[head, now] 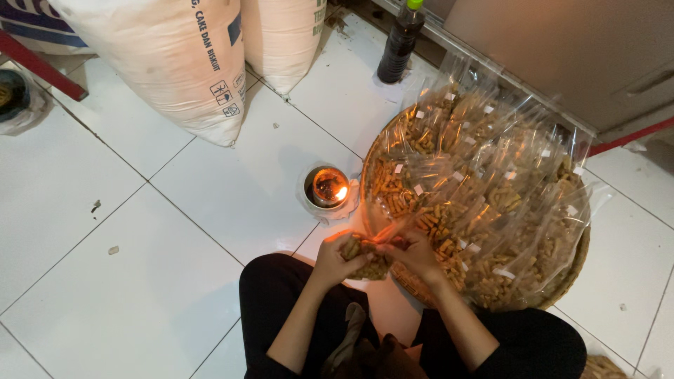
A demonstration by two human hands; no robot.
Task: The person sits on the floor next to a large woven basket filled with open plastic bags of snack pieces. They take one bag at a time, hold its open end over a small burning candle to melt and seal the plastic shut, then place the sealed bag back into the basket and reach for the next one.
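Clear plastic wraps the small bag of fried snack sticks [366, 256] that the person holds low in the frame's centre, just above their knees. The left hand [337, 258] cups the bag's body from the left, fingers curled around it; the right hand [414, 254] closes on the bag's upper edge from the right, fingers pinched together there. Just above the hands, a small lit oil lamp [328, 187] glows in its cup on the white tiled floor [140, 267].

The step looks like closing the bag's mouth at the flame. To do it well, the person would likely keep the plastic edge taut and flat between both hands, bring only the rim near the flame, and keep the snack sticks settled low, away from the heat.

To the right, a round woven tray [578, 261] is heaped with filled bags [491, 182]. Large white sacks [175, 56] stand at upper left, and a dark bottle [399, 43] at top centre.
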